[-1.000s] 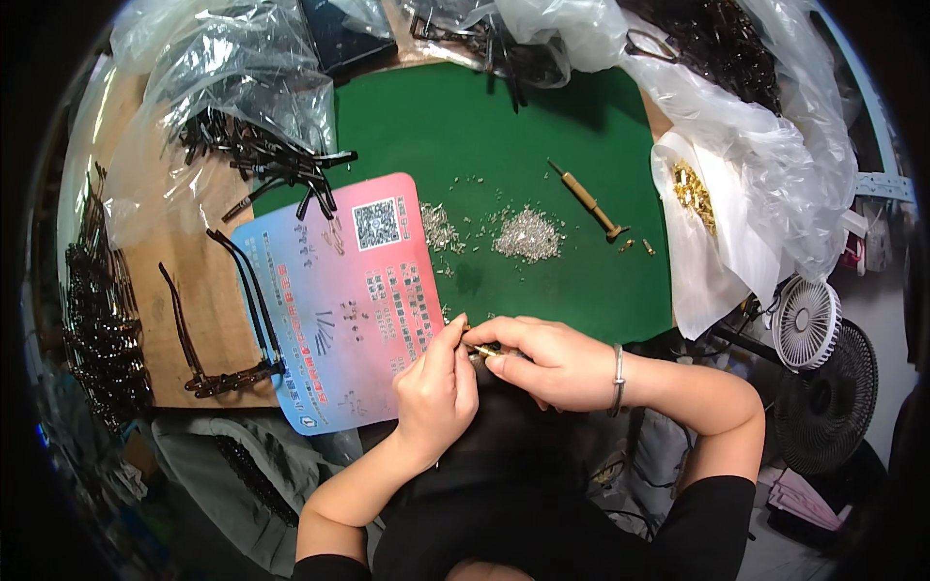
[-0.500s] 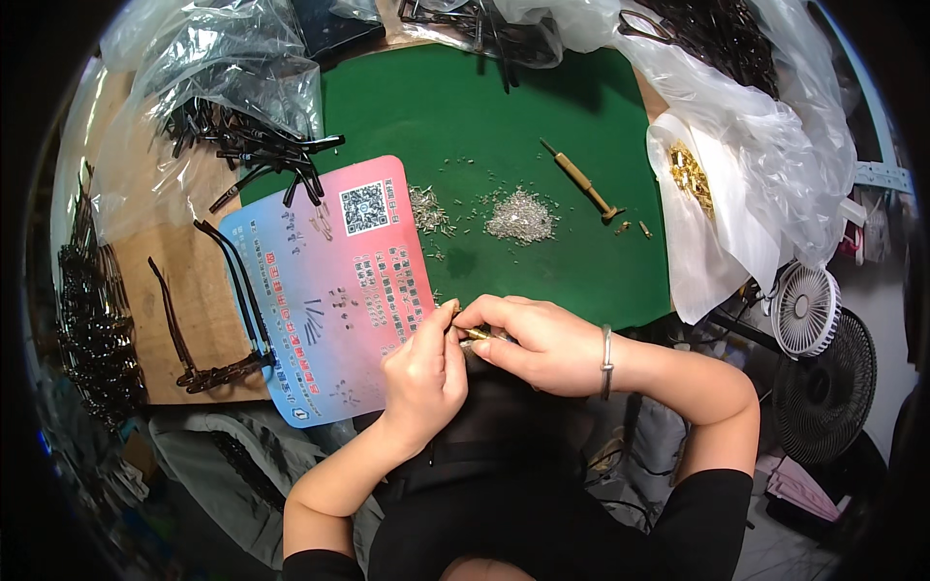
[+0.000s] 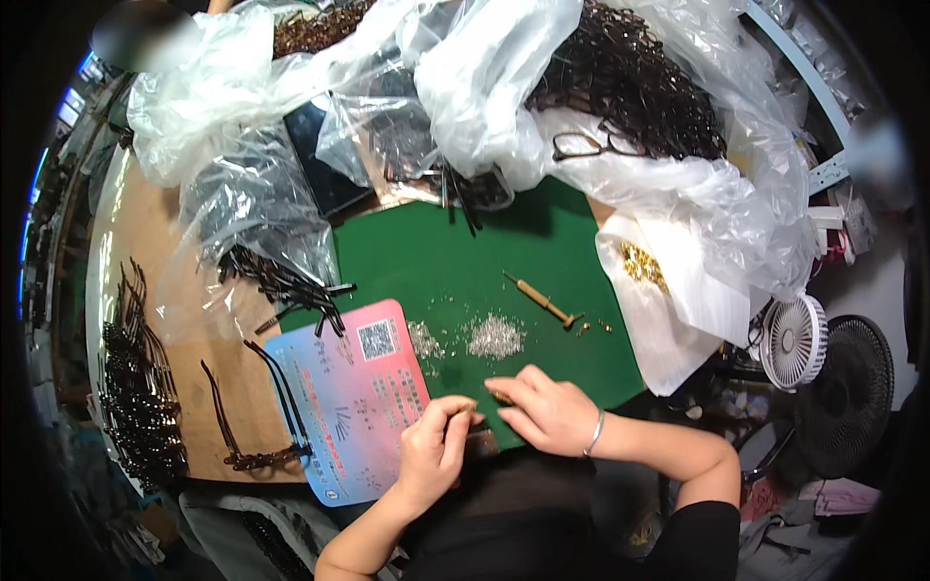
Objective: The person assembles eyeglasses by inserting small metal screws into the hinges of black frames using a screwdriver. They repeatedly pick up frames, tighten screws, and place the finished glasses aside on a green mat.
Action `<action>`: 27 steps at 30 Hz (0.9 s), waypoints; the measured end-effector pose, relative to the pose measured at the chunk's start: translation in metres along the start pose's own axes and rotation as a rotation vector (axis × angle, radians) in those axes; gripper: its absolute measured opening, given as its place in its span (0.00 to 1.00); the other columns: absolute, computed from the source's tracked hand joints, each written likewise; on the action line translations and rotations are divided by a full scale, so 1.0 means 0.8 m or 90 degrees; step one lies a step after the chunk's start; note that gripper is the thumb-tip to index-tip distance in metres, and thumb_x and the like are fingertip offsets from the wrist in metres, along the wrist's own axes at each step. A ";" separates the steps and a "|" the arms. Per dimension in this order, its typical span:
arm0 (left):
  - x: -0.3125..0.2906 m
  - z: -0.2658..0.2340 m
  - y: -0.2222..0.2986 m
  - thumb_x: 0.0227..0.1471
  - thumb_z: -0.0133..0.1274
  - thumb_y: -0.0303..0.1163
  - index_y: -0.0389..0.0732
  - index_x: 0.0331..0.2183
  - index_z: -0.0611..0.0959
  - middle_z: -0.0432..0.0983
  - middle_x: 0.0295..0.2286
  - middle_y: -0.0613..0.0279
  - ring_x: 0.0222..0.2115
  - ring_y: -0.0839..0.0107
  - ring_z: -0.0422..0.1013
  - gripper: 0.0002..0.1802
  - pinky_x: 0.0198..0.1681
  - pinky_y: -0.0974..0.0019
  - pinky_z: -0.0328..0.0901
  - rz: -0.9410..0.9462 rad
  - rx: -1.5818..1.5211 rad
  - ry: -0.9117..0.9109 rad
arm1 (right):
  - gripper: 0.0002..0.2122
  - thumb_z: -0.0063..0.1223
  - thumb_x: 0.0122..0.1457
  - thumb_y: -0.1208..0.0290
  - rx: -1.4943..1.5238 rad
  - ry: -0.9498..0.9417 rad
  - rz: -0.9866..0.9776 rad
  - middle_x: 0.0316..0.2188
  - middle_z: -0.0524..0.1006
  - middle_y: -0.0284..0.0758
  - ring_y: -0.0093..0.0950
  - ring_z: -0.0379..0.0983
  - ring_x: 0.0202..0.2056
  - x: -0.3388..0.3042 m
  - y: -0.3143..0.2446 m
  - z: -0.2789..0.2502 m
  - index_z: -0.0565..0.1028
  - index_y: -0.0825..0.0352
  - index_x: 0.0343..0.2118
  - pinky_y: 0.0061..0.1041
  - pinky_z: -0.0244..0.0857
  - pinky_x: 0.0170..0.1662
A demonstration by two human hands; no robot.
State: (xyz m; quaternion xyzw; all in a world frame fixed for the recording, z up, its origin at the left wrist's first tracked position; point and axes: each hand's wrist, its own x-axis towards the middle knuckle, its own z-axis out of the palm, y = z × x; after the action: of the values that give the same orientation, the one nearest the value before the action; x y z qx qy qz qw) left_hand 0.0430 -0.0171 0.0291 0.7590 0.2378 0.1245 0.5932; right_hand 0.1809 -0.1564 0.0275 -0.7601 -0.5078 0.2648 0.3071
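My left hand [image 3: 434,447] is closed in a pinch at the near edge of the green mat [image 3: 417,232]; what sits between its fingertips is too small to name. Just to its right, my right hand [image 3: 550,414] has its fingers bent around a small brownish-gold piece, mostly hidden by them. A narrow gap parts the two hands. Beyond them lies a pile of tiny silvery parts [image 3: 496,336], with a smaller silvery heap [image 3: 422,341] to its left. A brass-coloured screwdriver [image 3: 544,303] rests on the mat farther right. Left of my hands is a blue-and-pink printed sheet [image 3: 334,407].
A glasses frame [image 3: 262,460] lies at the sheet's left edge. Black temple arms [image 3: 291,290] spill from clear plastic at the left. Dark glasses frames [image 3: 630,87] fill a bag at the back. Gold parts [image 3: 643,266] sit on white wrapping; a white fan [image 3: 794,341] stands right.
My view has tilted up, showing more of the table's far side. My hands, which were together at the fingertips, are now slightly apart.
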 end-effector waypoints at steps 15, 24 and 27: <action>0.264 -0.015 -0.005 0.44 0.56 0.29 0.35 0.28 0.73 0.72 0.18 0.63 0.21 0.78 0.68 0.11 0.27 0.72 0.63 0.026 0.167 0.134 | 0.12 0.51 0.54 0.69 0.282 -0.026 -0.083 0.30 0.73 0.38 0.30 0.71 0.27 0.001 0.051 -0.020 0.71 0.69 0.39 0.25 0.65 0.31; 0.317 0.022 0.001 0.46 0.57 0.33 0.37 0.30 0.77 0.70 0.19 0.68 0.18 0.80 0.62 0.11 0.22 0.75 0.58 -0.101 -0.087 0.047 | 0.13 0.50 0.56 0.66 0.284 -0.064 -0.128 0.30 0.72 0.41 0.33 0.72 0.30 0.009 0.053 -0.016 0.71 0.70 0.39 0.26 0.66 0.33; 0.284 -0.006 0.025 0.44 0.58 0.32 0.43 0.24 0.75 0.62 0.14 0.76 0.11 0.85 0.52 0.08 0.14 0.77 0.46 -0.282 -0.185 0.001 | 0.12 0.50 0.56 0.66 0.283 -0.052 -0.138 0.30 0.72 0.40 0.33 0.72 0.30 0.007 0.055 -0.016 0.71 0.70 0.38 0.26 0.66 0.33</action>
State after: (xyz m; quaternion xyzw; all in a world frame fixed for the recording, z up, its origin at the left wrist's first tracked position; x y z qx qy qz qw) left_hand 0.2397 0.0991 0.0284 0.5949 0.3784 0.0250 0.7087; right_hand 0.2188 -0.1664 0.0030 -0.6037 -0.5275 0.3663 0.4723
